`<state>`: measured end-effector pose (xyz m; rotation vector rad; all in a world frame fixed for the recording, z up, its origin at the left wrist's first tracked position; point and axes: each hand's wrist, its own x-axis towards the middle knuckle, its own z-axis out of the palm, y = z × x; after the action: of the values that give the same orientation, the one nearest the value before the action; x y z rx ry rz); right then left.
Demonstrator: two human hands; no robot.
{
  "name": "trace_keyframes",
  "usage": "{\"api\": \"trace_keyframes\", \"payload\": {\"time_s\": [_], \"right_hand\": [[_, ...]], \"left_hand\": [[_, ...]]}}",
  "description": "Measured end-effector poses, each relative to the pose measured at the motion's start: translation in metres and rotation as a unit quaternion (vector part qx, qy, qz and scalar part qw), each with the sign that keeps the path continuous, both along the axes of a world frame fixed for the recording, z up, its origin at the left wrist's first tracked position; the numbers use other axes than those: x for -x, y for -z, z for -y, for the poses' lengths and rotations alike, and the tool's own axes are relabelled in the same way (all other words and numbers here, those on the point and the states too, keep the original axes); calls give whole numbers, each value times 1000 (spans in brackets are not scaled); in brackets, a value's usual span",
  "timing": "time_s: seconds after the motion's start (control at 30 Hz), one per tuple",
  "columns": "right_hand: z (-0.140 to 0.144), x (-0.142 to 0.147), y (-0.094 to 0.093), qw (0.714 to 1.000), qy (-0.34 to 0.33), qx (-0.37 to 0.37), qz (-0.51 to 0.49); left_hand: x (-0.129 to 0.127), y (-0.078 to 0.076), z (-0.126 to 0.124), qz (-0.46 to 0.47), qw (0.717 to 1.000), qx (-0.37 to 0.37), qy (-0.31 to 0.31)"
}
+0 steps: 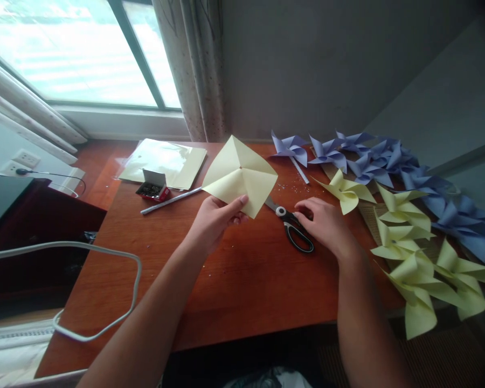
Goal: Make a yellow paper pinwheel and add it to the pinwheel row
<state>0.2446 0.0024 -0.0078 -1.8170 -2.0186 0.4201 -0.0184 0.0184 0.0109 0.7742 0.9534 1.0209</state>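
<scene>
My left hand pinches a yellow paper square near its lower corner, thumb on top, and holds it up above the table. Lines run from its corners toward the middle, where a small dark spot shows; I cannot tell which are cuts and which are folds. My right hand has its thumb and fingers closed at the upper handle of black-and-white scissors. The scissors rest on or just over the wooden table, blades pointing left, their tips partly behind the paper.
Yellow pinwheels and blue-purple pinwheels spread along the right side. At the back left lie paper sheets in clear wrap, a small open box of dark bits and a paper stick. A white cable loops over the left edge.
</scene>
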Motion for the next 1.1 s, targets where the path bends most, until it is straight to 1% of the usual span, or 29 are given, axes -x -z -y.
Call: {"api": "trace_keyframes", "payload": {"time_s": [0.13,0.23,0.33,0.43,0.6,0.7,0.77,0.8,0.87,0.9,0.93,1.0,1.03,1.1], "right_hand": [[26,1,5,998,12,-52,26],[41,3,5,997,16,-66,49],[50,4,6,997,14,-33,69],[52,4,6,996,17,0,90],[48,11,4,992,16,33,117],[47,16,-1,994,27,32,103],[49,18,-4,997,33,27,64],[51,17,-5,999,36,29,28],[55,17,-8,993,49,54,-92],[58,16,-9,981,60,73,-172],[60,16,-10,960,73,92,-254],[66,18,-12,907,96,117,-392],[69,21,-14,886,98,128,-436],[75,27,-17,852,80,158,-492]], "left_hand": [[0,1,0,4,1000,1,-3],[-1,2,0,-6,1000,6,-4],[-3,1,1,-20,1000,8,1],[-4,-1,3,-32,999,4,0],[-6,-2,4,-40,999,-5,-1],[-5,-1,4,-35,999,-15,-9],[-4,-1,4,-31,999,-29,-17],[-3,-1,4,-27,999,-36,-23],[-2,-2,4,-16,998,-48,-40],[-2,-3,4,-9,997,-52,-51],[-2,-4,5,-2,997,-55,-62],[-3,-5,5,10,995,-63,-82],[-3,-5,6,15,994,-68,-87],[-5,-5,7,21,992,-79,-91]]}}
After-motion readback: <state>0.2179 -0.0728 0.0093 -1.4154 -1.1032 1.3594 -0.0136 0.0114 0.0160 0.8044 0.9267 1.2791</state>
